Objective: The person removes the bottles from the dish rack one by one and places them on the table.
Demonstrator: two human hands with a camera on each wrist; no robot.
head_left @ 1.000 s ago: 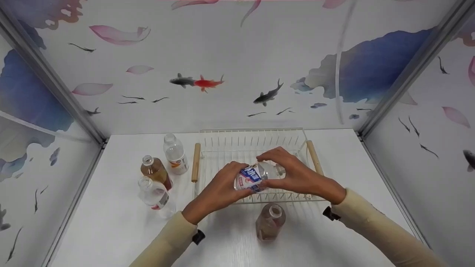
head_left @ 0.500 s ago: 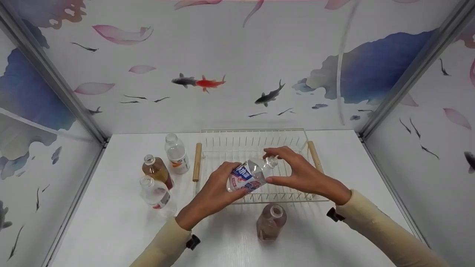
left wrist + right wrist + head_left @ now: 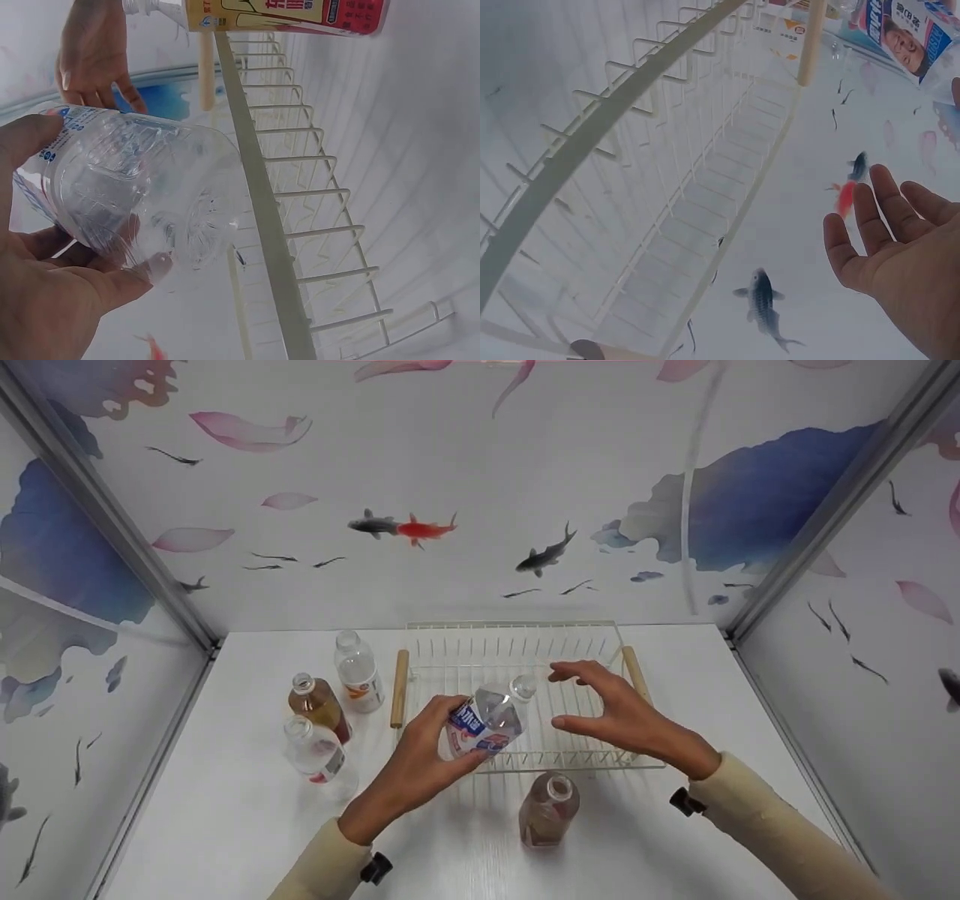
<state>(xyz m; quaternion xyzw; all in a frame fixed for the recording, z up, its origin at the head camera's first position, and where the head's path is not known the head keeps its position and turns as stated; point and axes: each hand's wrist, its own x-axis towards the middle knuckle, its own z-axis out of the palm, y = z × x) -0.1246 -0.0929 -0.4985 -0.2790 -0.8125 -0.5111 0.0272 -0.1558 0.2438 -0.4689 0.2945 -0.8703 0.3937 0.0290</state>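
Observation:
My left hand [image 3: 424,757] grips a clear plastic bottle [image 3: 499,709] with a blue, white and pink label, tilted above a cream wire rack [image 3: 570,757]. Its neck points up and to the right. In the left wrist view, the fingers and thumb curl round the bottle's body [image 3: 150,187]. My right hand [image 3: 622,712] hovers over the right part of the rack, apart from the bottle, fingers spread and holding nothing. The right wrist view shows the same hand [image 3: 900,240] with its fingers extended. A brown-tinted bottle [image 3: 550,810] stands upright in front of the rack.
Left of the rack stand three bottles: a clear one with an orange label [image 3: 360,675], an amber one [image 3: 321,705] and a clear one with a red mark [image 3: 319,750]. The rack has wooden handles [image 3: 400,690]. Patterned walls [image 3: 480,472] enclose the white table [image 3: 225,810].
My right hand has let go of the bottle's neck and drawn away to the right. My left hand has carried the bottle left, its neck turning more upward.

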